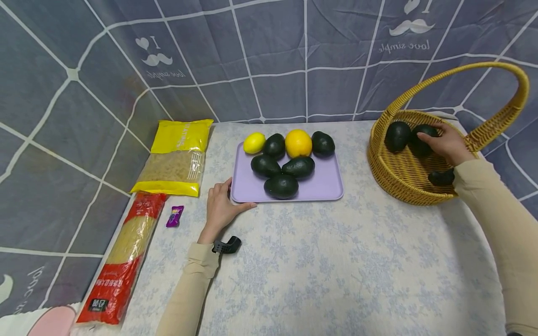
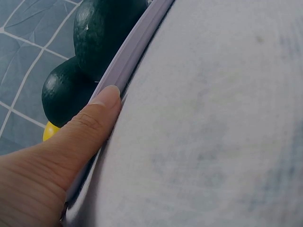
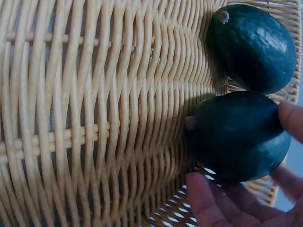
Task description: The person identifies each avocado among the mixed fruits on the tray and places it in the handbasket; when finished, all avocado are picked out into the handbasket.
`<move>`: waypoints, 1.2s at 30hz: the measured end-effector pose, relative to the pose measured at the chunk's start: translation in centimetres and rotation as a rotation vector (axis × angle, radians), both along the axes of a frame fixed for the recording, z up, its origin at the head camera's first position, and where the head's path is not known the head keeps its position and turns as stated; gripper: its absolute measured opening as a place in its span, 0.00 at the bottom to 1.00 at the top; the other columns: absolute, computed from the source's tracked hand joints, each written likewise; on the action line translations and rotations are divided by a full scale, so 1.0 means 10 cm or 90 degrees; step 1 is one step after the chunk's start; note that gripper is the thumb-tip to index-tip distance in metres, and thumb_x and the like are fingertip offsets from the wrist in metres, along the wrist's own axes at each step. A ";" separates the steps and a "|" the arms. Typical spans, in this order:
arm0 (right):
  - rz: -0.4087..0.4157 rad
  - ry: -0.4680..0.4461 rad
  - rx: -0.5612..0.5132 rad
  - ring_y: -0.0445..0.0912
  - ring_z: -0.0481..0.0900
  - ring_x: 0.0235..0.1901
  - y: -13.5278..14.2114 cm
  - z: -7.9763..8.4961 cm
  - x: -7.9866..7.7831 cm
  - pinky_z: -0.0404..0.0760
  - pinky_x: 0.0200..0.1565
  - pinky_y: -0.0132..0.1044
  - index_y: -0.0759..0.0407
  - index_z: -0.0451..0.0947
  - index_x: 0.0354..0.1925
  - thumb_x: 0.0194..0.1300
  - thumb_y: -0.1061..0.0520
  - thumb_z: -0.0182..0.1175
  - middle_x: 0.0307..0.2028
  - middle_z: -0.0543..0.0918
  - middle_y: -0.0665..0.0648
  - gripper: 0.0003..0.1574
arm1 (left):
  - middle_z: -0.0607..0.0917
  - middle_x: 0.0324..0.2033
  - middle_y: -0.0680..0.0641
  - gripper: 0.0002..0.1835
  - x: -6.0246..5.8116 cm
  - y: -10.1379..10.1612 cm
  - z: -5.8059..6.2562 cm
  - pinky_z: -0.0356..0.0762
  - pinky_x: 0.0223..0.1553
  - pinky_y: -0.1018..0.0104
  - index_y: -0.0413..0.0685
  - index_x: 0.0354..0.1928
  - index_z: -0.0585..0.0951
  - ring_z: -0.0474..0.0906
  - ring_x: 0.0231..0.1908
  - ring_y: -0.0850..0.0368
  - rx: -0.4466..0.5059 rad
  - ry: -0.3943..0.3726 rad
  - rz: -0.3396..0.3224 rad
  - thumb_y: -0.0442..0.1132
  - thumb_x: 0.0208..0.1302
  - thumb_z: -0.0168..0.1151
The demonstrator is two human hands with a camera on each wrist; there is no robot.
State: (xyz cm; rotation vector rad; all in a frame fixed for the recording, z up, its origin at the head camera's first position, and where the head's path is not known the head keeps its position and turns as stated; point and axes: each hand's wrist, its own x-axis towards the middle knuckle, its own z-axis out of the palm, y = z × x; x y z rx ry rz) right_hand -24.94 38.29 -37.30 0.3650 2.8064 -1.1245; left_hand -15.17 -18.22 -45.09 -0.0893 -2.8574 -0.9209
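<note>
My right hand (image 1: 449,142) reaches into the wicker basket (image 1: 384,175) and holds a dark green avocado (image 3: 236,137), thumb on one side and fingers on the other. A second avocado (image 1: 397,136) lies right beside it. Another dark avocado (image 1: 441,178) shows near my sleeve, partly hidden. My left hand (image 1: 219,207) rests at the near left corner of the lilac tray (image 1: 321,189), its straight thumb (image 2: 87,120) touching the front rim and its other fingers along the left side. On the tray lie several avocados (image 1: 281,186), a lemon (image 1: 254,143) and an orange (image 1: 298,143).
Left of the tray lie a yellow packet (image 1: 172,158), a red packet of noodles (image 1: 123,256) and a small purple wrapped sweet (image 1: 174,216). The basket's tall handle (image 1: 454,72) arches over its opening. Blue checked cloth (image 1: 277,56) hangs behind the table.
</note>
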 end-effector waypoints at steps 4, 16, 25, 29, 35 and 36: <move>-0.012 0.004 0.053 0.49 0.78 0.22 -0.02 0.06 0.02 0.77 0.28 0.42 0.73 0.45 0.70 0.64 0.33 0.50 0.56 0.62 0.81 0.57 | 0.71 0.46 0.37 0.57 0.00 0.00 -0.01 0.60 0.41 0.54 0.37 0.67 0.65 0.61 0.41 0.44 -0.004 -0.002 0.002 0.58 0.36 0.79; -0.002 0.019 0.017 0.47 0.80 0.17 0.01 0.13 0.12 0.78 0.24 0.39 0.74 0.44 0.70 0.65 0.34 0.49 0.54 0.61 0.82 0.56 | 0.72 0.47 0.37 0.57 -0.02 0.00 -0.03 0.60 0.41 0.54 0.37 0.67 0.65 0.62 0.42 0.44 -0.006 0.000 -0.001 0.59 0.37 0.78; 0.018 0.006 0.050 0.61 0.77 0.38 -0.04 0.28 0.24 0.75 0.38 0.50 0.71 0.45 0.71 0.64 0.29 0.45 0.57 0.63 0.80 0.58 | 0.72 0.47 0.37 0.57 -0.03 0.01 -0.02 0.60 0.41 0.54 0.37 0.67 0.65 0.62 0.42 0.44 -0.007 0.000 -0.002 0.59 0.36 0.79; 0.024 0.026 0.045 0.70 0.61 0.55 -0.14 0.36 0.30 0.63 0.50 0.61 0.71 0.49 0.70 0.66 0.30 0.44 0.61 0.59 0.80 0.55 | 0.72 0.48 0.36 0.57 -0.02 0.00 -0.01 0.60 0.41 0.54 0.36 0.67 0.65 0.62 0.42 0.43 -0.006 0.003 -0.002 0.58 0.36 0.79; 0.006 0.104 0.024 0.51 0.68 0.48 -0.30 0.47 0.44 0.68 0.39 0.36 0.64 0.64 0.65 0.67 0.35 0.47 0.54 0.71 0.62 0.42 | 0.72 0.48 0.36 0.57 -0.02 0.00 -0.01 0.60 0.41 0.54 0.37 0.67 0.65 0.62 0.42 0.44 -0.005 -0.001 0.000 0.59 0.36 0.79; -0.004 0.124 0.017 0.45 0.69 0.44 -0.34 0.48 0.47 0.66 0.36 0.32 0.61 0.67 0.64 0.67 0.36 0.48 0.50 0.73 0.55 0.38 | 0.72 0.48 0.36 0.57 -0.02 0.00 -0.01 0.60 0.41 0.54 0.37 0.67 0.65 0.62 0.42 0.44 -0.004 0.000 0.001 0.59 0.36 0.79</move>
